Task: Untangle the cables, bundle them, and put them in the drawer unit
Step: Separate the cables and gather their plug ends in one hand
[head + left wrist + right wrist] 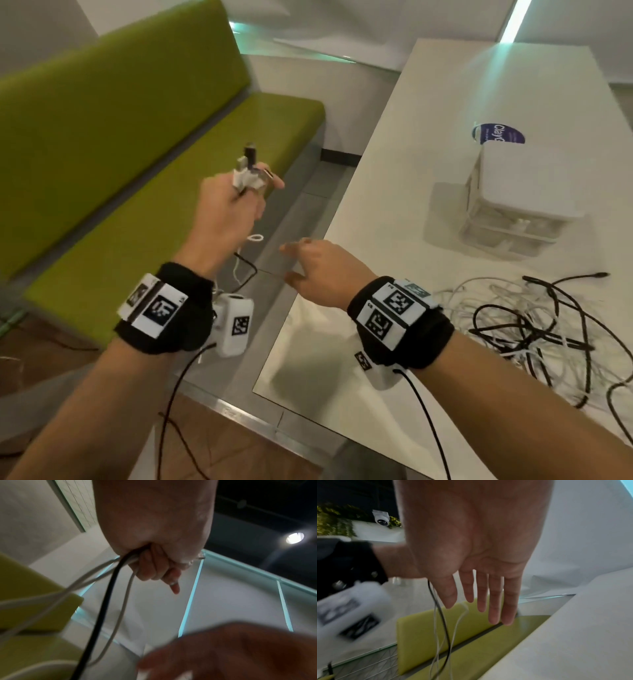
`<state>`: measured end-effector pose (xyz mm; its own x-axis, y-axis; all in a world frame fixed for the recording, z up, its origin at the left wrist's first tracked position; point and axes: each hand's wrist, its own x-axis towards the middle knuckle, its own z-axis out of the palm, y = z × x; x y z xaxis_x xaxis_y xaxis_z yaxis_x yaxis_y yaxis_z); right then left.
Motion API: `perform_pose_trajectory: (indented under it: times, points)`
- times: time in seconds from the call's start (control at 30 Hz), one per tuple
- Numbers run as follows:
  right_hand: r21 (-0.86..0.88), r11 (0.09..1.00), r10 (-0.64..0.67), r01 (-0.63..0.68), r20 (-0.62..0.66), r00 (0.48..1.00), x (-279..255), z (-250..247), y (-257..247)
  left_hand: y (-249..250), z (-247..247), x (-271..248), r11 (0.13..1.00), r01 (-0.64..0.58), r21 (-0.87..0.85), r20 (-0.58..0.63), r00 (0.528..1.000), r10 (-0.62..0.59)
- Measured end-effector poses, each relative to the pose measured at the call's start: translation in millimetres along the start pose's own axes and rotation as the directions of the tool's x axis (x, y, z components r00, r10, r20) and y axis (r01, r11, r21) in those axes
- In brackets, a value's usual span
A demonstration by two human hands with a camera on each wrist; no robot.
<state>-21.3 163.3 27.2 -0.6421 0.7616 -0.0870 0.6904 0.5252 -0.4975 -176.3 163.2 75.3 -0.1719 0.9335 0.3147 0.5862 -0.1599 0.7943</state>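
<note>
My left hand (236, 202) is raised over the green bench and grips a bunch of cable ends (247, 168), white and black plugs sticking up past the thumb. In the left wrist view its fingers (152, 566) curl round a black cable (102, 608) and white cables, which hang down below the fist. My right hand (303, 262) hovers at the table's left edge with straight fingers (481, 599), holding nothing; the hanging cables (443, 628) pass just beside it. A tangle of black and white cables (534, 329) lies on the table at the right. The white drawer unit (520, 198) stands farther back.
The white table (394, 192) fills the right side, its near corner below my right wrist. A blue round label (498, 134) lies behind the drawer unit. The green bench (137, 164) runs along the left, with a grey floor strip between it and the table.
</note>
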Motion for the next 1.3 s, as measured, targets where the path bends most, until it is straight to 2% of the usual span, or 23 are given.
perform_pose_trajectory:
  times: [0.07, 0.23, 0.33, 0.47, 0.6, 0.8, 0.9, 0.97, 1.03, 1.1, 1.13, 1.2, 1.23, 1.3]
  points:
    - [-0.026, 0.999, 0.047, -0.047, -0.011, 0.999, -12.1, -6.7, 12.8, -6.4, 31.7, -14.4, 0.997, 0.047, 0.061, 0.197, 0.979, -0.059]
    - [-0.080, 0.980, 0.183, -0.183, 0.000, 0.983, -52.4, -27.7, 47.5, 16.8, 82.2, -35.4, 0.996, 0.084, -0.010, 0.404, 0.912, -0.073]
    - [-0.123, 0.959, 0.253, -0.254, -0.027, 0.967, -81.0, -48.2, 68.4, 34.1, 102.6, -37.8, 0.999, 0.043, -0.027, 0.415, 0.909, -0.028]
    - [-0.139, 0.928, 0.337, -0.346, -0.089, 0.937, -123.5, -81.1, 92.3, 52.9, 127.0, -46.8, 0.998, 0.066, 0.009, 0.439, 0.896, -0.063]
    - [-0.105, 0.920, 0.371, -0.379, -0.084, 0.925, -163.1, -98.5, 107.2, 63.6, 152.9, -62.9, 0.994, -0.009, 0.111, 0.540, 0.840, -0.052]
    - [-0.115, 0.927, 0.354, -0.356, -0.042, 0.934, -207.0, -96.2, 120.6, 67.9, 177.2, -82.4, 0.992, -0.054, 0.116, 0.631, 0.776, -0.032]
    - [-0.104, 0.925, 0.366, -0.365, -0.012, 0.931, -219.5, -93.4, 125.5, 69.5, 189.4, -90.6, 0.989, -0.088, 0.118, 0.687, 0.727, -0.017]
    - [-0.069, 0.926, 0.366, -0.371, -0.072, 0.928, -224.6, -92.3, 127.6, 73.6, 196.4, -96.6, 0.984, -0.134, 0.117, 0.713, 0.701, 0.011]
    - [-0.014, 0.928, 0.361, -0.372, -0.211, 0.908, -228.3, -91.9, 131.4, 79.8, 201.8, -102.7, 0.970, -0.206, 0.131, 0.706, 0.706, 0.054]
    - [0.035, 0.907, 0.408, -0.419, -0.316, 0.857, -231.2, -94.1, 135.7, 83.3, 206.4, -106.0, 0.967, -0.228, 0.114, 0.680, 0.728, 0.092]
    - [0.039, 0.884, 0.453, -0.465, -0.310, 0.836, -232.4, -94.9, 137.8, 84.0, 208.3, -106.5, 0.972, -0.212, 0.098, 0.673, 0.734, 0.092]
    - [-0.010, 0.822, 0.558, -0.569, -0.180, 0.810, -233.8, -91.5, 141.8, 84.0, 211.2, -106.8, 0.986, -0.157, 0.059, 0.672, 0.736, 0.076]
    - [-0.047, 0.803, 0.587, -0.594, -0.112, 0.802, -234.0, -87.0, 143.8, 83.1, 212.0, -106.7, 0.991, -0.124, 0.040, 0.670, 0.740, 0.065]
    - [-0.094, 0.791, 0.601, -0.605, -0.069, 0.796, -234.3, -74.4, 148.1, 81.9, 212.2, -106.0, 0.997, -0.072, 0.011, 0.658, 0.752, 0.047]
